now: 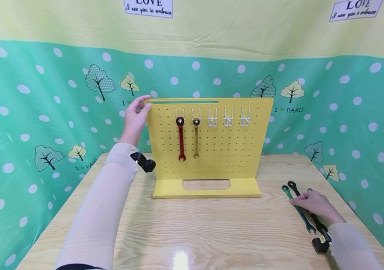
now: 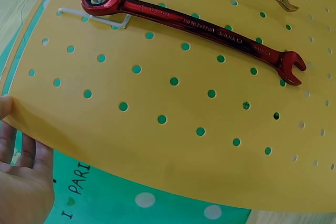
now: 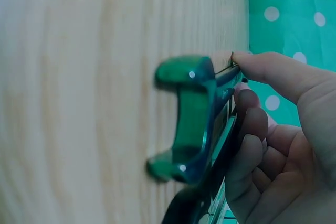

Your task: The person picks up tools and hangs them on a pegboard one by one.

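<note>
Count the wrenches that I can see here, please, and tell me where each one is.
4. The red wrench and the gold wrench hang on the yellow pegboard. The green wrench and the black wrench lie on the table under the right hand.

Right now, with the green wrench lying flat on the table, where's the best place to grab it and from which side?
Take the green wrench by its slim shank, from above, fingers across its width. It lies flat on the table beside the black wrench, so pinch its outer edge.
</note>
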The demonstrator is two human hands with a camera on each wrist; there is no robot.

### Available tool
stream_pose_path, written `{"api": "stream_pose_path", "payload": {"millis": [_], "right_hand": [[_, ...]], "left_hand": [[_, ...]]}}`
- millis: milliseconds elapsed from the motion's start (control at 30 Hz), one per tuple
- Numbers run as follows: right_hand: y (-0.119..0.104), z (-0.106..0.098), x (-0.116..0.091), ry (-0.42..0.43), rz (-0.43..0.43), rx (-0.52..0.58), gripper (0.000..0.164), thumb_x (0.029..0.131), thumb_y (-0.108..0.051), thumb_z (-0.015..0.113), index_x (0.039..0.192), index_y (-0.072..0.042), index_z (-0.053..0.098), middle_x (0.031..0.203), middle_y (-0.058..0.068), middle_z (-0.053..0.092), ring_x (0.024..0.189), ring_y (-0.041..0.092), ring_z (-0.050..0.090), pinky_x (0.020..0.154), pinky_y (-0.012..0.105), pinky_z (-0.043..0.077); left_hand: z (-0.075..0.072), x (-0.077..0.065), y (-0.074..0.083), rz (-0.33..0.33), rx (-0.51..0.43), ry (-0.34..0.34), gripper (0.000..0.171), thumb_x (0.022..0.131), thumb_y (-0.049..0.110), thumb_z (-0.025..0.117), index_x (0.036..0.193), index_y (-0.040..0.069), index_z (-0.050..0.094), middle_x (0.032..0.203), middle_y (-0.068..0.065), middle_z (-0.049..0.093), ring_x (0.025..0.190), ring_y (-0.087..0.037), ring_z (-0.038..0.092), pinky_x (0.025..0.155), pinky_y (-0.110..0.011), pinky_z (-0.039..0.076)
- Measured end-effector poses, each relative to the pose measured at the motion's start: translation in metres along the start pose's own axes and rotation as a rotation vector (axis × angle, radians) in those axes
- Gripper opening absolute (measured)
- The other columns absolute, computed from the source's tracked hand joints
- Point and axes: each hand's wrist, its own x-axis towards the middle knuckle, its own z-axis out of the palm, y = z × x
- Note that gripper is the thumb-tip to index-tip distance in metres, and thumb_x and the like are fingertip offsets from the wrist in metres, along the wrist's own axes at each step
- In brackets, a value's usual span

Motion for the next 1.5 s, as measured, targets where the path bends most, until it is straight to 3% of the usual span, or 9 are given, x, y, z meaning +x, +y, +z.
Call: {"api": "stream_pose_path", "payload": {"millis": [367,633,800,1133,1367,1500], "right_hand": [[-0.0011,-0.0006,-0.0005,-0.009,0.030,0.002,0.060,0.089,-0.050,0.072,0.104,0.008,0.067,0.098,0.017,0.063,0.080,0.025,0.055,0.062,0.034,0.046],[0.0014,0.0001,-0.0023,-0.026,0.056,0.055,0.049,0.090,-0.049,0.070,0.091,-0.001,0.066,0.081,0.007,0.051,0.072,0.023,0.047,0.058,0.033,0.039],[0.0010,-0.0007,-0.0042,-0.018,0.030,0.064,0.051,0.092,-0.047,0.070,0.099,0.003,0.068,0.090,0.010,0.056,0.078,0.024,0.048,0.061,0.033,0.041],[-0.0005,-0.0006,-0.0084,-0.008,0.001,0.057,0.052,0.094,-0.046,0.068,0.105,0.006,0.067,0.090,0.009,0.054,0.079,0.025,0.047,0.061,0.034,0.038],[0.0010,-0.0013,-0.0073,-0.020,-0.012,0.031,0.053,0.096,-0.045,0.065,0.110,0.007,0.068,0.108,0.020,0.062,0.088,0.028,0.052,0.068,0.034,0.042],[0.0014,-0.0014,-0.0073,-0.016,-0.022,0.024,0.055,0.098,-0.044,0.063,0.112,0.009,0.066,0.107,0.019,0.062,0.089,0.027,0.054,0.069,0.034,0.044]], "left_hand": [[-0.0001,-0.0006,-0.0010,0.015,0.009,0.005,0.033,0.104,0.026,0.056,0.136,0.021,0.061,0.126,-0.003,0.055,0.107,-0.017,0.054,0.091,-0.033,0.048],[-0.0003,-0.0002,-0.0012,0.018,0.005,0.006,0.032,0.104,0.026,0.056,0.136,0.022,0.061,0.126,-0.002,0.055,0.109,-0.017,0.054,0.093,-0.034,0.047],[-0.0003,-0.0001,-0.0013,0.018,-0.002,0.006,0.032,0.104,0.025,0.056,0.135,0.022,0.062,0.125,-0.002,0.055,0.109,-0.017,0.053,0.093,-0.034,0.047],[-0.0007,0.0004,-0.0013,0.010,-0.011,0.007,0.032,0.104,0.025,0.057,0.135,0.021,0.062,0.126,-0.002,0.054,0.109,-0.017,0.055,0.096,-0.034,0.047],[-0.0008,0.0009,-0.0021,0.006,0.006,0.009,0.033,0.104,0.026,0.057,0.136,0.022,0.062,0.125,-0.002,0.054,0.107,-0.017,0.055,0.092,-0.034,0.047],[-0.0008,-0.0001,-0.0012,0.006,0.004,0.007,0.033,0.104,0.026,0.056,0.136,0.022,0.062,0.126,-0.002,0.053,0.109,-0.017,0.054,0.094,-0.034,0.047]]}}
